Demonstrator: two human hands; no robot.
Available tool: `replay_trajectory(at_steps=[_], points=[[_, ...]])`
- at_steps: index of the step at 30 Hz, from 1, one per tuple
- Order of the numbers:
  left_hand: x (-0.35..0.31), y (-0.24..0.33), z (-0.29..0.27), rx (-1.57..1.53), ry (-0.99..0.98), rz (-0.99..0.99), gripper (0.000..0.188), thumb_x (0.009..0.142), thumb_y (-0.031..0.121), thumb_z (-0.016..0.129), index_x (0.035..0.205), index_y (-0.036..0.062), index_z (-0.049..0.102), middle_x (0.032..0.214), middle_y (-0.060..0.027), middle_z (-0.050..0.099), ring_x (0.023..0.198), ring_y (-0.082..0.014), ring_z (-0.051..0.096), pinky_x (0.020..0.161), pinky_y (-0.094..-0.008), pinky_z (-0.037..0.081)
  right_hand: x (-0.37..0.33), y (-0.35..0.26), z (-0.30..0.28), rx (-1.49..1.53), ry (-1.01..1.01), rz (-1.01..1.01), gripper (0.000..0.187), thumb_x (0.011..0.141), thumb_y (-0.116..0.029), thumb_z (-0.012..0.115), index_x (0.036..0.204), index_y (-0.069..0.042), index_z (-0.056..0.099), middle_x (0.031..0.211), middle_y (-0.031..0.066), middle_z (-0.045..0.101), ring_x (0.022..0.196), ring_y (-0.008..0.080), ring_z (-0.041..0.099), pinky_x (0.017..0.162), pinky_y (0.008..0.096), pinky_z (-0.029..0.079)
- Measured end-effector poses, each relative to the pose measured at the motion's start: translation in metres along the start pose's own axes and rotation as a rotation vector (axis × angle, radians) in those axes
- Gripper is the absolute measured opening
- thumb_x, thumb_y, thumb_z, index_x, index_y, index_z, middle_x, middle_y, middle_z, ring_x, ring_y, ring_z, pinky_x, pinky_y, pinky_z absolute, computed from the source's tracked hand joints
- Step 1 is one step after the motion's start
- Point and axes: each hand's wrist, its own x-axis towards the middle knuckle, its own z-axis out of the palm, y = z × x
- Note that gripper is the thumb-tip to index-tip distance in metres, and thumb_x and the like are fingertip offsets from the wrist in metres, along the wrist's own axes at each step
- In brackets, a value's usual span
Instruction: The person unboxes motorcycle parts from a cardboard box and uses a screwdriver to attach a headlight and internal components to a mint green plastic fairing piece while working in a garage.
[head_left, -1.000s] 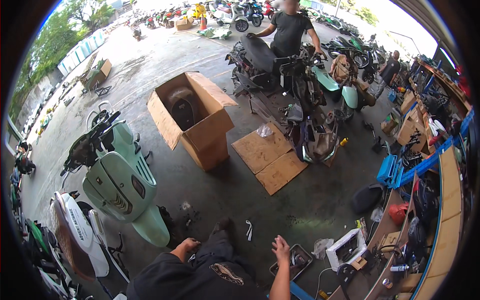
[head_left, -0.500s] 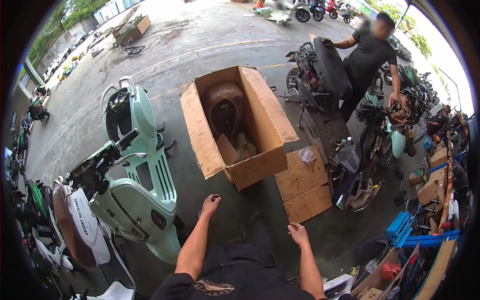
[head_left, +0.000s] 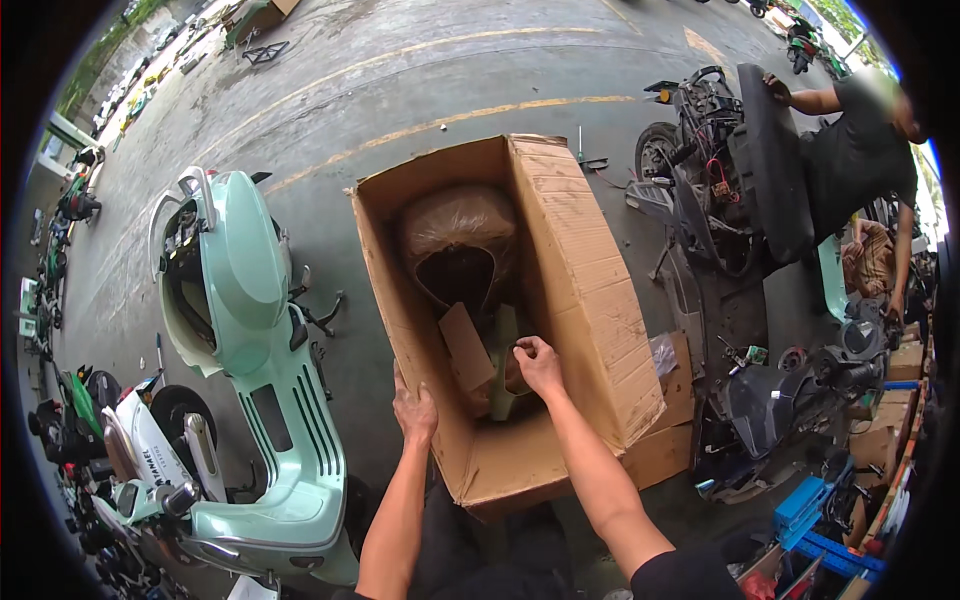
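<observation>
A large open cardboard box stands in front of me on the floor. My left hand grips its left wall near the close corner. Over the box's inside is my right hand, fingers curled together; whether anything is in them cannot be seen. Just beside that hand, a pale green piece stands in the box. A loose cardboard piece leans to its left. Deeper at the far end lies a bulky brown bundle in clear plastic wrap, with a dark hollow on its near side.
A mint green scooter body stands left of the box. At the right, a person holds a dark scooter seat by a stripped scooter frame. Flattened cardboard lies right of the box, near a blue metal part.
I have come closer to the box. My left hand has moved onto its left wall, and my right hand has reached in over its inside. The other person appears farther right.
</observation>
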Motion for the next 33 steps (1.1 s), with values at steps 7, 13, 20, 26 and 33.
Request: replay_trajectory(at_steps=[7,13,20,26,33], points=[[0.007,-0.058,-0.021,0.099,0.108,-0.004,0.047,0.092,0.010,0.057,0.133,-0.0067,0.043,0.114,-0.0233,0.063,0.102,-0.0359,0.063,0.090,-0.0410,0.048,0.156,0.263,0.147,-0.452,-0.057,0.445,0.039,0.088,-0.035,0.063,0.112,-0.004,0.063,0.104,0.0217,0.066,0.090,0.0358,0.065,0.080,0.0419,0.053],[0.024,-0.075,-0.051,0.152,0.099,-0.219,0.054,0.093,0.018,0.061,0.136,-0.0067,0.041,0.124,-0.0267,0.055,0.112,-0.0381,0.055,0.097,-0.0421,0.042,0.111,0.307,0.186,-0.465,-0.074,0.340,0.045,0.087,-0.037,0.062,0.115,-0.002,0.062,0.108,0.0259,0.065,0.098,0.0436,0.062,0.087,0.0469,0.050],[0.026,-0.112,-0.038,0.066,0.095,0.107,0.052,0.092,0.014,0.058,0.135,-0.0083,0.041,0.127,-0.0287,0.054,0.115,-0.0405,0.055,0.098,-0.0429,0.043,-0.025,0.085,0.121,-0.176,0.116,0.153,0.046,0.091,-0.038,0.060,0.104,0.006,0.063,0.096,0.0278,0.067,0.094,0.0404,0.065,0.083,0.0446,0.049],[0.021,-0.098,0.010,0.217,0.024,0.397,0.071,0.091,0.047,0.052,0.144,0.0019,0.039,0.140,-0.0231,0.046,0.124,-0.0345,0.048,0.105,-0.0443,0.038,-0.185,-0.119,-0.005,0.286,0.300,-0.158,0.048,0.096,-0.044,0.057,0.107,0.002,0.063,0.091,0.0103,0.068,0.085,0.0163,0.062,0.076,0.0314,0.048],[-0.141,0.022,0.055,0.077,-0.649,0.819,0.069,0.091,0.047,0.053,0.142,0.0017,0.041,0.138,-0.0230,0.048,0.122,-0.0355,0.049,0.104,-0.0443,0.039,-0.447,-0.064,-0.127,0.296,0.478,-0.015,0.060,0.088,-0.051,0.065,0.118,0.001,0.062,0.106,0.0103,0.068,0.098,0.0192,0.063,0.086,0.0317,0.047]])
